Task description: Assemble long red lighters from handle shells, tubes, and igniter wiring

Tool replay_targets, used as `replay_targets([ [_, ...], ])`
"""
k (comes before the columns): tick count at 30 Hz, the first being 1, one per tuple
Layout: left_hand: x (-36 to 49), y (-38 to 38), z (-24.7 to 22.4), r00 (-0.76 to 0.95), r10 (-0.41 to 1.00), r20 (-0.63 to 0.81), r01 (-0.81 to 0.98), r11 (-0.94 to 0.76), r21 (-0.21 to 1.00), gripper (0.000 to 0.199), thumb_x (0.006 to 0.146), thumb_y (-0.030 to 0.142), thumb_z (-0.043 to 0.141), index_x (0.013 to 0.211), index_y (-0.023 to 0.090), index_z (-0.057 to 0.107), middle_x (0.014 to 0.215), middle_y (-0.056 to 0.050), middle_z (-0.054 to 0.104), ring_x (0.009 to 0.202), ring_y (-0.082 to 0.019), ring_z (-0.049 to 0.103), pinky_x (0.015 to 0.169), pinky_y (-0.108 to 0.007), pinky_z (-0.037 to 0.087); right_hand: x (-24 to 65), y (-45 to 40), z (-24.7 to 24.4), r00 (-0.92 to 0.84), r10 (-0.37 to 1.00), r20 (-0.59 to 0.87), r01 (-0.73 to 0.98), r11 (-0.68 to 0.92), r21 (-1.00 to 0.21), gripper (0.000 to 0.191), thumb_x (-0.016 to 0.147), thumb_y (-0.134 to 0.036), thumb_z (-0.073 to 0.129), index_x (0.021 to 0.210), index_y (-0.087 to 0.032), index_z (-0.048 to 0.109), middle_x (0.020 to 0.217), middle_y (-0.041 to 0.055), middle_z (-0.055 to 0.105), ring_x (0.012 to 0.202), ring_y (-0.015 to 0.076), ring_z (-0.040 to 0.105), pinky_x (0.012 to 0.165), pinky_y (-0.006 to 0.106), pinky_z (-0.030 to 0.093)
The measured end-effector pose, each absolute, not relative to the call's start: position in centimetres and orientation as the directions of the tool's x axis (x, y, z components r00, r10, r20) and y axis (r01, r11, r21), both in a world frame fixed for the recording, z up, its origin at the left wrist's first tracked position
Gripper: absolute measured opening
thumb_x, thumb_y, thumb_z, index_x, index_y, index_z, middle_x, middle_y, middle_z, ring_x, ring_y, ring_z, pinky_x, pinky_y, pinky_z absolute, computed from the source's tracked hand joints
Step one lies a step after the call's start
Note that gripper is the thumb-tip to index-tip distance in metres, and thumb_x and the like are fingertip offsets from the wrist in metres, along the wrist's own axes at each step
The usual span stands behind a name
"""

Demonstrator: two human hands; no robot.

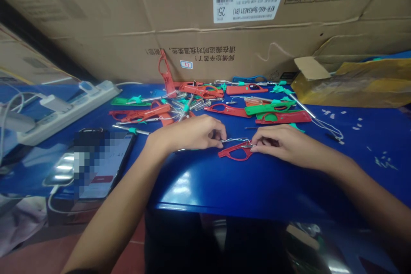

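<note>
Close to the middle of the blue table, my left hand (205, 135) is closed in a pinch at the left end of a thin white wire (236, 139). The wire runs across to my right hand (278, 142), whose thumb and fingers are also pinched together at its other end. A small silvery piece shows at the right fingertips, too small to name. Just under the wire lies a red lighter casing half (236, 153) with a looped handle, its right end beside my right fingertips. Exactly what sits inside each pinch is partly hidden.
Behind my hands lie red and green casings (272, 108), metal tubes with green parts (185, 108) and wires. A cardboard box (180, 13) stands at the back, a yellow-taped one (356, 83) at right. A power strip (67, 113) and phone (111, 167) are at left.
</note>
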State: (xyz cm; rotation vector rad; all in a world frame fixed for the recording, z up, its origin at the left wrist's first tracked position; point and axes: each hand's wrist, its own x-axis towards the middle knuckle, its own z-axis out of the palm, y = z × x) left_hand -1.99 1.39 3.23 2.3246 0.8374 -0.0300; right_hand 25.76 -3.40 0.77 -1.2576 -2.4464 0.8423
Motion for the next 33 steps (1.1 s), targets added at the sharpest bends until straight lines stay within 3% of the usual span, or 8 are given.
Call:
replay_targets([
  [16,-1.3,1.2,3.6,0.737,0.633,-0.236,0.657,-0.591,0.468,0.020,0.089,0.028,0.073,0.107,0.020,0.074,0.090,-0.001,0.073,0.074,-0.014,0.062,0.064,-0.024,0.039,25.4,-3.6,0.2,-0.512,0.858,0.035,0.743,0.463,-0.483,0.029,0.099,-0.048,0.057,0.088,-0.023,0.066,0.078,0.0014,0.069,0.067,0.0156,0.060,0.061,0.028,0.040],
  [25,-1.1,1.1,3.6,0.732,0.636,-0.243,0.669,-0.606,0.430,0.012,0.087,0.030,0.076,0.093,0.020,0.073,0.087,-0.001,0.073,0.070,-0.013,0.061,0.063,-0.026,0.035,25.3,-3.6,0.3,-0.509,0.860,0.031,0.760,0.467,-0.453,0.030,0.099,-0.051,0.054,0.089,-0.024,0.065,0.083,0.0029,0.070,0.073,0.0183,0.063,0.062,0.029,0.041],
  [33,-1.1,0.8,3.1,0.721,0.684,-0.112,0.690,-0.693,0.210,0.010,0.093,0.026,0.068,0.091,0.021,0.076,0.096,-0.003,0.076,0.084,-0.020,0.069,0.066,-0.030,0.037,24.7,-3.8,-0.2,-0.480,0.876,0.041,0.789,0.452,-0.416,0.023,0.101,-0.043,0.054,0.089,-0.024,0.060,0.086,0.0022,0.069,0.077,0.0190,0.064,0.066,0.031,0.042],
])
